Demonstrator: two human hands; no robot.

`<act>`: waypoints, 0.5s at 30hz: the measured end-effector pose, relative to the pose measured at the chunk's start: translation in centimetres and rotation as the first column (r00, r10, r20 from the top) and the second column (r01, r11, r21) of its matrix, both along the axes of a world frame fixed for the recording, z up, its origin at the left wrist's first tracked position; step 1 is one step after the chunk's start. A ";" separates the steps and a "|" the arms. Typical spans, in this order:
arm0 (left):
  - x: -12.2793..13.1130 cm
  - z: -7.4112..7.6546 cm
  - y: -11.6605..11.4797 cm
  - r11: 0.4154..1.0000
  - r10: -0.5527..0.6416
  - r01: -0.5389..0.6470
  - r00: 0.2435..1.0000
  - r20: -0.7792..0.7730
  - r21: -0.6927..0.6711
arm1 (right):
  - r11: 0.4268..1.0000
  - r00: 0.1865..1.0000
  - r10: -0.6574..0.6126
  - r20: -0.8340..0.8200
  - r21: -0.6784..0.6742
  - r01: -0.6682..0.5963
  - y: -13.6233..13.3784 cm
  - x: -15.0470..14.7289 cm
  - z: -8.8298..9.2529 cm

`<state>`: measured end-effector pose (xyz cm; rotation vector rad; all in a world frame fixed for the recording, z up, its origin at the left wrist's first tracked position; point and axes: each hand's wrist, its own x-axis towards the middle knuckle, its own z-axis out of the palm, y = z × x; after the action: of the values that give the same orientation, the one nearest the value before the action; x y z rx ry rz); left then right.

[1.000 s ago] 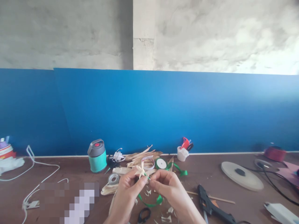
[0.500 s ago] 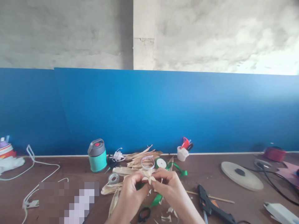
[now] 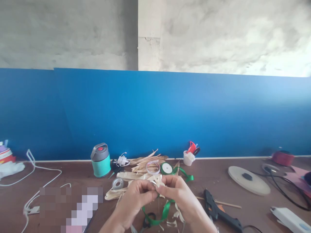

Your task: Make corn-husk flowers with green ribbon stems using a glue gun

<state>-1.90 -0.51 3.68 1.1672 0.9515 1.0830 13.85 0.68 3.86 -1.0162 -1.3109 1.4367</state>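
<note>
Between the fingertips of both my hands is a pale flower [image 3: 157, 180] with pointed petals, made of what looks like dried corn husk. My left hand [image 3: 139, 195] pinches it from the left with thumb and forefinger. From the right, my right hand [image 3: 177, 191] is closed on it as well; its lower part is partly hidden by my fingers. Below my hands a green ribbon [image 3: 165, 211] curls down in a loop. Dark-handled scissors [image 3: 146, 222] lie under the loop, partly covered. Scraps of husk [image 3: 172, 223] are scattered beside them.
Behind my hands lie dried husks [image 3: 143, 165], a ribbon spool [image 3: 167, 168] and a clear tape roll [image 3: 118, 184]. A glue gun [image 3: 213, 210] and thin stick [image 3: 229, 204] lie right. A turquoise container [image 3: 100, 165], white cup [image 3: 189, 158] and round lid [image 3: 249, 181] stand farther out.
The flower has tipped and turned, so its face no longer points at me. My hands stay closed on it. The green ribbon now hangs in a wider loop over the scissors.
</note>
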 end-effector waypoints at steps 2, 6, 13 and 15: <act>-0.1 -0.2 0.2 1.000 -0.005 0.005 1.000 -0.012 -0.013 | 1.000 1.000 0.020 0.014 -0.001 -0.020 0.1 0.0 -0.3; -0.3 0.0 0.2 0.994 -0.010 0.031 0.981 -0.191 0.108 | 1.000 0.997 0.025 0.075 -0.009 -0.024 0.4 -0.1 -0.7; 0.9 0.5 -0.1 0.944 0.183 -0.089 0.942 -0.281 0.318 | 0.990 0.982 -0.133 0.132 0.069 0.125 0.2 -0.6 -0.2; 1.3 0.3 -0.1 0.920 0.254 -0.153 0.934 -0.251 0.361 | 0.986 0.978 -0.162 0.130 0.071 0.154 0.2 -0.9 -0.1</act>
<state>-0.61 -0.65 3.94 1.5687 1.1706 1.3012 12.99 0.89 3.76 -1.1673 -1.3309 1.2189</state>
